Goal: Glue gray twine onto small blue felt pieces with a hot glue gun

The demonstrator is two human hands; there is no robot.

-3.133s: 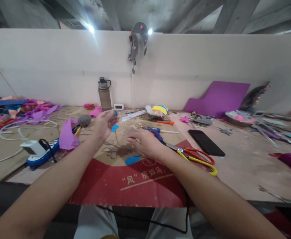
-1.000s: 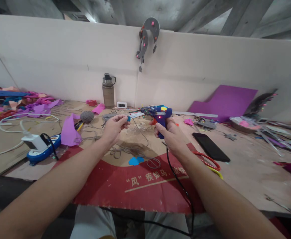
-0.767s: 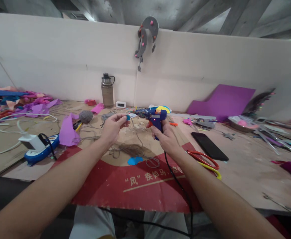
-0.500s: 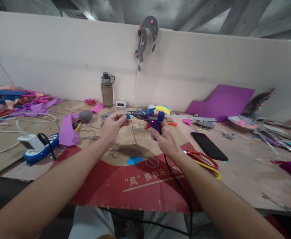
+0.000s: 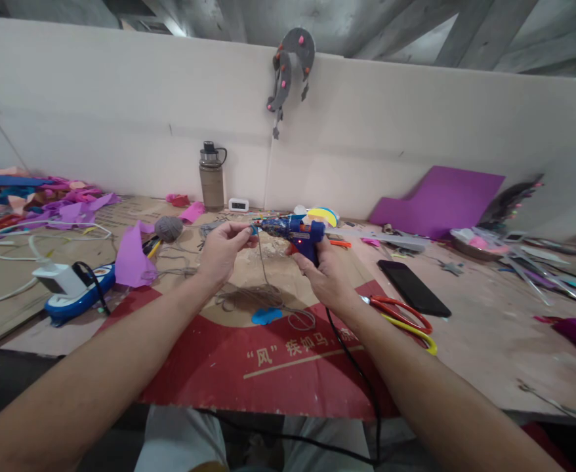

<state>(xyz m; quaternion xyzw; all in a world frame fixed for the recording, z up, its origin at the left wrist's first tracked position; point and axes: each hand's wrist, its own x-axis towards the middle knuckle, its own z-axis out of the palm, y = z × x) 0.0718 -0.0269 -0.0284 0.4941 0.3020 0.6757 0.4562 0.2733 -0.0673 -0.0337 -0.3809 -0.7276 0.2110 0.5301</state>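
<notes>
My right hand (image 5: 325,265) is wrapped round the grip of a blue hot glue gun (image 5: 305,239), a small red light glowing on its side. A clear glue stick (image 5: 351,233) juts from the gun's back end. The nozzle points left and meets a small blue felt piece (image 5: 254,229) pinched in the fingertips of my left hand (image 5: 226,249). From that piece a grey yarn strand (image 5: 263,265) hangs down to loose loops on the cardboard. Below lies a blue cloud-shaped felt piece (image 5: 267,316). Fingers partly hide the small piece.
Red-handled scissors (image 5: 401,311) and a black phone (image 5: 413,288) lie to the right. A blue power strip (image 5: 81,295), grey yarn ball (image 5: 168,228) and purple felt (image 5: 135,255) are on the left. A bottle (image 5: 212,177) stands at the back. The gun's black cord (image 5: 357,370) runs over the front edge.
Both hands stay almost where they were, with the gun's nozzle still at the small blue piece. The glue gun has shifted very slightly to the left.
</notes>
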